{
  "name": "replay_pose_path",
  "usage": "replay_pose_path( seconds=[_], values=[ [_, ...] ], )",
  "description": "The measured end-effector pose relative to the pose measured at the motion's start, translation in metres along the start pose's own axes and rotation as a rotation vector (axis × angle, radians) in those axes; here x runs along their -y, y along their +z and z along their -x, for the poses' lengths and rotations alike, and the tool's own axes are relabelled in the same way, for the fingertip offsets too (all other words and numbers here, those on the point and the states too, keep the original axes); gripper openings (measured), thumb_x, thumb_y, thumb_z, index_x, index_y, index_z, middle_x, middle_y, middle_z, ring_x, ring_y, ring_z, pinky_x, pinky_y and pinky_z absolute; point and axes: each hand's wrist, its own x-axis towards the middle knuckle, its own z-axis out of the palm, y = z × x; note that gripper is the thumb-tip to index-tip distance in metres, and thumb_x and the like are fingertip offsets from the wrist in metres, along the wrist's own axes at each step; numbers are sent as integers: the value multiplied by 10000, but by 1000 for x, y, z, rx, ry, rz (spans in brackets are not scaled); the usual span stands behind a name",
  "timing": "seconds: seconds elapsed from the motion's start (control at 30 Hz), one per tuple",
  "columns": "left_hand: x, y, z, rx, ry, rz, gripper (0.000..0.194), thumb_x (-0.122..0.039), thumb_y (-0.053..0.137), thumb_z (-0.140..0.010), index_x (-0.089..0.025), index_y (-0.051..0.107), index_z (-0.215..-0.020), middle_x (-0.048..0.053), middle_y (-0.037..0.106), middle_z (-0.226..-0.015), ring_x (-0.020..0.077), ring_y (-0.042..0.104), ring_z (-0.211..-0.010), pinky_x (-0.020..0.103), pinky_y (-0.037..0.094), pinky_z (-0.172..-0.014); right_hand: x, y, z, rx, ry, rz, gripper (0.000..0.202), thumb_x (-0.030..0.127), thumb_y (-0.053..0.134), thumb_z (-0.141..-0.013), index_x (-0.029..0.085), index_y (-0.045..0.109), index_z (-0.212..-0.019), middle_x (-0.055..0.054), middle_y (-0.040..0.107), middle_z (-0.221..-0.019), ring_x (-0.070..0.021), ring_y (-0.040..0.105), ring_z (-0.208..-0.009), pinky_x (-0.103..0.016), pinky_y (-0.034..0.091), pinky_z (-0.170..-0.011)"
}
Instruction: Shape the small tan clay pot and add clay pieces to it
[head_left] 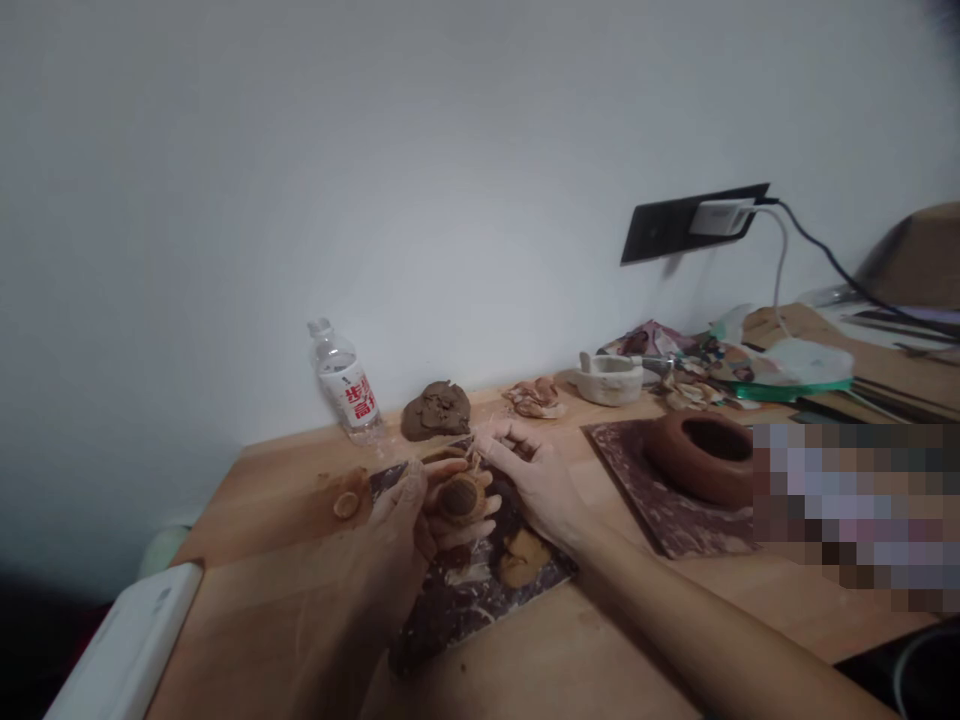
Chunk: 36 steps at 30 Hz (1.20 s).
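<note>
I see a clear bottle (pixel 346 388) with red print left of centre, in front of a pale wall (pixel 465 200) filling the upper frame. Upper right I've got a black socket panel (pixel 656 235), white plug (pixel 718 217) in it, dark cable (pixel 825 252) running toward the right edge. Off-white bowl (pixel 609 382) right of centre; white slab-like object (pixel 124 640), lower left.

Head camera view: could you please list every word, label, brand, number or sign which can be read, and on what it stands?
"步" and "高", in red on the label of the plastic bottle; the character after each is partly cut off.
Small dark mark above them: too small to read.
Faint mark on the white object at lower left: too blurred.
</note>
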Motion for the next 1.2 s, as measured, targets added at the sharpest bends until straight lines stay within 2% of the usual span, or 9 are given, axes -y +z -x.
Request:
replay_pose_path(
  seconds=[0.13,0.3,0.47,0.6,0.77,1.03,1.2],
  values=[
    [1,-1,-1,27,30,-5,277,-374,659,-804,-109,697,-876,138,767,-852,289,735,-751,410,616,-671,-2,-1,0,16,5,9,212,378,731,-736,190,638,-701,23,644,-703,-112,563,-647,-239,440,-643],
    [-1,2,1,8,21,-14,261,-348,602,-851,-107,694,-886,133,767,-858,278,736,-752,391,616,-665,1,0,-1,13,22,19,215,377,733,-731,185,640,-702,23,642,-696,-111,563,-640,-238,436,-636],
    [1,1,0,8,17,-16,270,-372,635,-823,-114,693,-880,131,769,-854,293,736,-758,406,612,-672,2,-1,-1,20,28,24,225,378,739,-719,181,636,-691,27,638,-676,-106,558,-616,-234,428,-619],
    [5,-4,-4,57,48,-8,343,-419,701,-761,-116,701,-923,136,767,-864,300,734,-759,421,607,-694,0,-1,-2,3,16,29,223,375,753,-701,180,645,-689,25,641,-682,-108,555,-630,-233,420,-623],
    [5,-6,-4,93,71,3,410,-479,742,-703,-134,716,-923,132,766,-905,325,724,-838,455,595,-748,2,1,-1,-13,57,-82,265,396,773,-674,178,624,-652,34,612,-629,-94,507,-566,-228,383,-561],
    [2,-2,-1,23,50,19,441,-489,804,-612,-135,731,-865,125,771,-854,292,730,-785,390,611,-676,2,0,-2,-19,35,-74,251,374,788,-664,176,635,-659,37,616,-623,-87,505,-566,-221,370,-553],
    [2,-1,-1,19,47,26,434,-466,829,-581,-133,729,-842,130,771,-837,287,731,-748,375,611,-644,1,0,-2,-7,39,-60,257,376,775,-680,175,620,-637,48,583,-597,-81,485,-555,-218,365,-553]
  ],
)
